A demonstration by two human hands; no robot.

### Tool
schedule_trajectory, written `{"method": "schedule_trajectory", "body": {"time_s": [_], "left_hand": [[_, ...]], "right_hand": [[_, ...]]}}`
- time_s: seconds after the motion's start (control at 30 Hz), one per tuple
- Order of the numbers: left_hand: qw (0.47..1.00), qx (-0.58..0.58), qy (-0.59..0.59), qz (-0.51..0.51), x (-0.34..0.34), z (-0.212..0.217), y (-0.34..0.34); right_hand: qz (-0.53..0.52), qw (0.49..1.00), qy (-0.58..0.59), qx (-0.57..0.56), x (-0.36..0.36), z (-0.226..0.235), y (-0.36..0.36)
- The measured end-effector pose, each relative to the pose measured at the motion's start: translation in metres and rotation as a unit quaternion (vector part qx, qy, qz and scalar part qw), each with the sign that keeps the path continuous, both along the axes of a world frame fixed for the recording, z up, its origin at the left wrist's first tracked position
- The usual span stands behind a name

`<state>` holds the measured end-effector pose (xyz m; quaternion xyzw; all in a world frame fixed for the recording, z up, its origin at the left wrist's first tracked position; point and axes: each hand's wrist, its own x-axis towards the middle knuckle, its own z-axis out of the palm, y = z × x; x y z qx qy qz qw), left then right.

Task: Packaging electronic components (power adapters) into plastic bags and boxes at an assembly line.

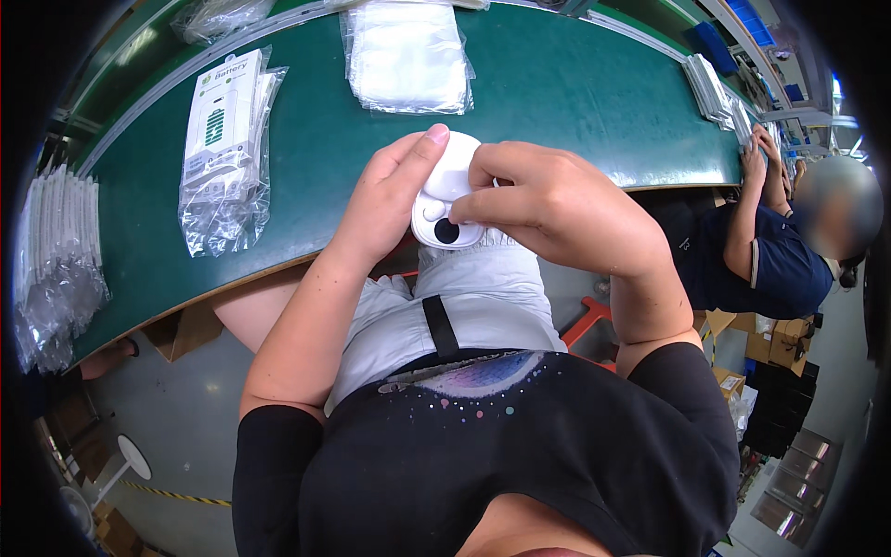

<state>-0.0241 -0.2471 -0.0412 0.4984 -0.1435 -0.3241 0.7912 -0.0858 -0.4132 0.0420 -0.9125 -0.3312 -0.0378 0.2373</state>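
Note:
Both hands hold one small white rounded plastic device [448,190] with a black round spot and a white button near its lower end. My left hand [394,195] cups its left side, thumb lying along the top edge. My right hand [548,204] grips it from the right, fingertips pressed on its face. The device hangs just in front of the near edge of the green table [557,84], above my lap.
On the table lie a stack of white boxes in clear bags [223,139], a pile of clear bags [408,56] and bagged items at the left edge [56,260]. A person in dark blue [770,251] works at the right, hands on a stack of packs [719,93].

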Motion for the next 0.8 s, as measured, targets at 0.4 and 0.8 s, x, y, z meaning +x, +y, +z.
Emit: {"method": "schedule_trajectory", "body": {"time_s": [0.4, 0.8], "left_hand": [[1.0, -0.014, -0.003, 0.009, 0.0, 0.004, -0.001], [0.998, 0.035, -0.044, 0.025, -0.001, 0.002, -0.002]], "right_hand": [[-0.051, 0.991, 0.009, 0.125, 0.002, -0.001, 0.0], [-0.002, 0.998, -0.056, -0.006, 0.004, -0.014, 0.019]]}}
